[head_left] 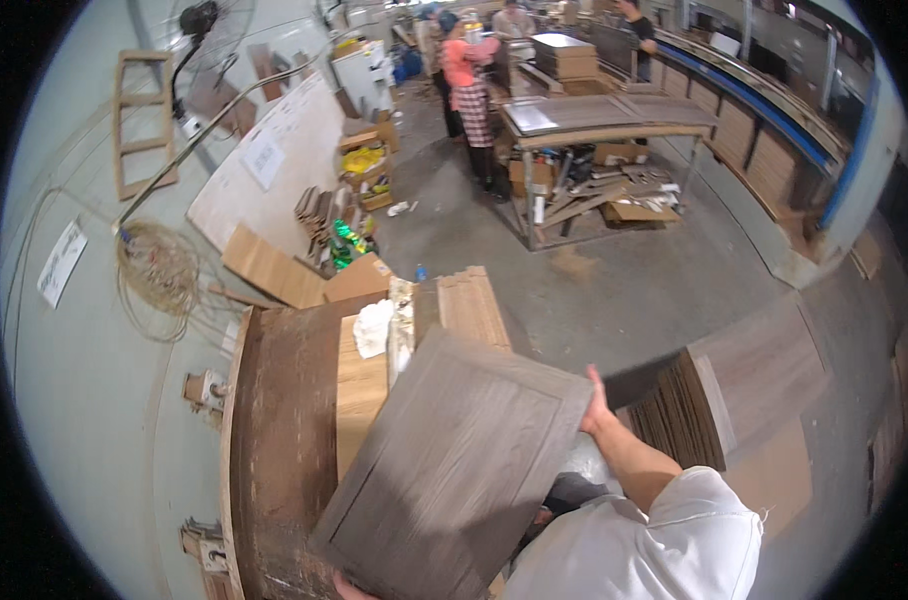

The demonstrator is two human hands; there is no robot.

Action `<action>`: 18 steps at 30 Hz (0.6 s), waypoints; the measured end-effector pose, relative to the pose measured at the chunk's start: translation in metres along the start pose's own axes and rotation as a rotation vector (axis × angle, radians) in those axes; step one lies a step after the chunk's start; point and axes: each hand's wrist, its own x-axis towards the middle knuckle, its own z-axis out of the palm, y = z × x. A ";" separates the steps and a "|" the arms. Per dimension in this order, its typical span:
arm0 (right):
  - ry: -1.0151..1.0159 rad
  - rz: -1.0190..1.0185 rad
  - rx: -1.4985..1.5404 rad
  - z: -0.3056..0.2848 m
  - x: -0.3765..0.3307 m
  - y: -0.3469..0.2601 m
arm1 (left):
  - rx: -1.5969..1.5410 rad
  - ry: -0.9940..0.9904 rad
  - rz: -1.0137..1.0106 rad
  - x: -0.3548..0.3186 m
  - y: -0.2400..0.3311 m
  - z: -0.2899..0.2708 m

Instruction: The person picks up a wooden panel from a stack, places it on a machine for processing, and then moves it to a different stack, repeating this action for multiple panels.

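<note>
A grey-brown wood-grain cabinet door (444, 460) with a recessed frame line is held tilted in front of me, over the workbench. My right hand (596, 402) grips its far right corner, with the thumb up along the edge and the other fingers hidden behind. At the lower left corner, part of my left hand (352, 588) shows under the edge, closed on the door; most of it is out of the picture. Beneath the door lie a light wood board (350, 400) and a brown, worn bench top (289, 430). A crumpled white cloth (373, 328) rests beyond the door.
To my right stands a stack of similar panels (679, 410). Light wood strips (471, 305) lie past the bench. Farther off, a work table (614, 125) holds a large panel, with scraps underneath. Several people work behind it, one in a pink top (466, 65). Wall sockets (209, 390) flank the bench.
</note>
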 end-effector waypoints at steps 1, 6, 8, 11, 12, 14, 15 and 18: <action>-0.043 -0.135 0.013 -0.020 -0.024 -0.018 | 0.000 -0.059 0.011 0.004 -0.004 0.013; -0.022 -0.463 0.332 -0.112 -0.139 -0.091 | 0.133 -0.296 -0.108 0.050 -0.033 0.144; 0.079 -0.652 0.370 -0.151 -0.168 -0.114 | 0.172 -0.507 -0.159 0.060 -0.051 0.214; 0.254 -0.791 0.464 -0.217 -0.218 -0.138 | 0.171 -0.858 -0.269 0.051 -0.088 0.310; 0.316 -0.874 0.449 -0.236 -0.231 -0.146 | 0.239 -0.935 -0.268 0.042 -0.104 0.336; 0.372 -0.984 0.475 -0.266 -0.253 -0.156 | 0.423 -0.687 -0.359 0.027 -0.140 0.401; 0.325 -0.969 0.475 -0.279 -0.268 -0.162 | 0.444 -0.740 -0.335 0.016 -0.157 0.429; 0.335 -1.028 0.535 -0.314 -0.295 -0.185 | 0.589 -0.770 -0.262 -0.024 -0.206 0.495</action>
